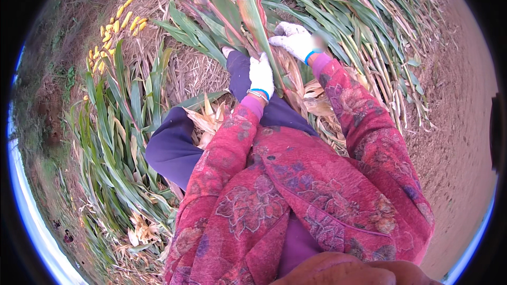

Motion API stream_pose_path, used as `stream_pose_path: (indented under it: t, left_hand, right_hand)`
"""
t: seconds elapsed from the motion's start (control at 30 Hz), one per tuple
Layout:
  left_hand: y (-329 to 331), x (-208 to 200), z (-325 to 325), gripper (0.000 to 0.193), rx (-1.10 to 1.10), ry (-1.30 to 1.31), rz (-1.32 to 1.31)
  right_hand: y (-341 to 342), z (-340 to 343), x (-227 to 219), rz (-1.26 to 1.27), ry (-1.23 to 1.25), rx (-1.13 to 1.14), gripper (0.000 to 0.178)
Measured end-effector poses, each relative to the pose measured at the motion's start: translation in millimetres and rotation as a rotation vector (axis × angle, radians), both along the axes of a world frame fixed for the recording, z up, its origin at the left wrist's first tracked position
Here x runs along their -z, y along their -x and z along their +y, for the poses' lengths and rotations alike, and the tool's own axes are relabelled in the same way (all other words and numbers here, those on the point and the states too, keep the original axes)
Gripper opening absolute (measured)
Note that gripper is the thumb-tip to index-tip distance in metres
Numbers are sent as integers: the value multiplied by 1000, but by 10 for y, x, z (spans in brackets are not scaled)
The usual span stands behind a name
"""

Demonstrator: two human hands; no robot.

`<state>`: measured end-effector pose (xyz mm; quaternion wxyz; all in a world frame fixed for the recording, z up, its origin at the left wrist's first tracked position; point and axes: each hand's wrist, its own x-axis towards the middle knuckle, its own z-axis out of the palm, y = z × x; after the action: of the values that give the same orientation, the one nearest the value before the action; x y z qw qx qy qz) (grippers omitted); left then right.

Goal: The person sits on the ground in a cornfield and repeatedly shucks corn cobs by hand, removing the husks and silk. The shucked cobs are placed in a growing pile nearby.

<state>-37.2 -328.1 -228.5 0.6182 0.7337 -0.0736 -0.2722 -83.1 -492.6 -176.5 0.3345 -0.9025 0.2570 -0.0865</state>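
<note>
Outdr dirt grnd [454,142] w/ cornstalks [364,26]

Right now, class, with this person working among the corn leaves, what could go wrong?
The long leaf between the left hand and right hand could hide what the fingers are doing. Loose husks by the bent leg might slip underfoot. The yellow ears lie loose on the ground and could get trodden on.
</note>
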Motion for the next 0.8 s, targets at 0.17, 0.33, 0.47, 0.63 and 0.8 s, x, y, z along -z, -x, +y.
stream_pose_path:
  t: [0.17, 0.33, 0.47, 0.63, 0.8]
  left_hand:
    - [-82, 269, 7, 54, -53, 67, 47]
    - [22, 177, 56, 46, -15, 90, -30]
    - [20, 163, 34, 40, -49, 97, -12]
    - [78, -2, 36, 32, -114, 58, 10]
    - [76, 5, 44, 26, -100, 146, 44]
  right_hand:
    - [-120, -2, 118, 17, 10, -57, 62]
    - [75, 74, 173, -211, 70, -100, 48]
    - [303, 302, 56, -492, 182, 44, 32]
    - [493, 457, -80, -613, 228, 42, 26]
    - [738, 415, -178, -594, 307, 63, 26]
